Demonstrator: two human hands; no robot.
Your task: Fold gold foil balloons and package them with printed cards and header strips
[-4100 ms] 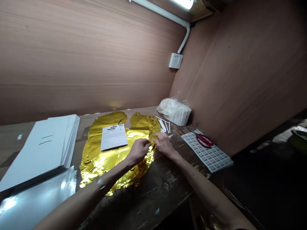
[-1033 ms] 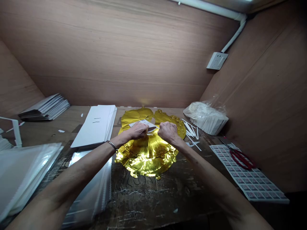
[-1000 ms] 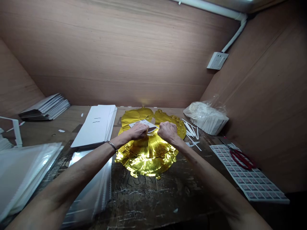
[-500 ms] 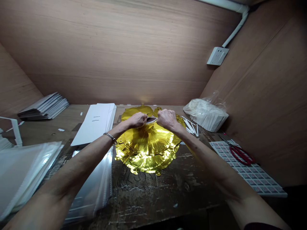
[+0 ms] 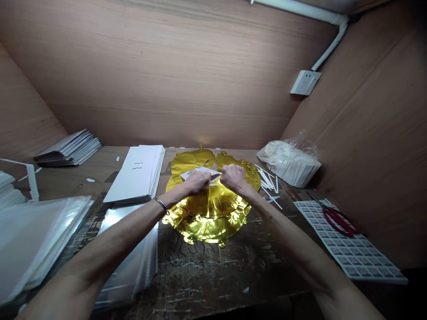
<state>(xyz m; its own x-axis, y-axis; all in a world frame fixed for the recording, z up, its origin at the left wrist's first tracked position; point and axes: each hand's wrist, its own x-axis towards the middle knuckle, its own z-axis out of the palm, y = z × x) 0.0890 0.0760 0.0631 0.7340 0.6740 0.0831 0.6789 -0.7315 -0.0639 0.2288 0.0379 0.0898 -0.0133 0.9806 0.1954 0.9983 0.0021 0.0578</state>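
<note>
The left hand (image 5: 197, 182) and right hand (image 5: 234, 178) pinch shut on a white card (image 5: 200, 170) lying side to side between them, with the gold balloon (image 5: 208, 221) at six o'clock.

Wood-veneer walls (image 5: 160, 75), wall socket (image 5: 305, 82).

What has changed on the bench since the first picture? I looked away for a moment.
The white printed sheet, once flat on the gold foil balloon, has moved to its far end, held by the left hand and right hand. The foil now looks folded toward them. The red-handled scissors stayed on the sheet of labels.
</note>
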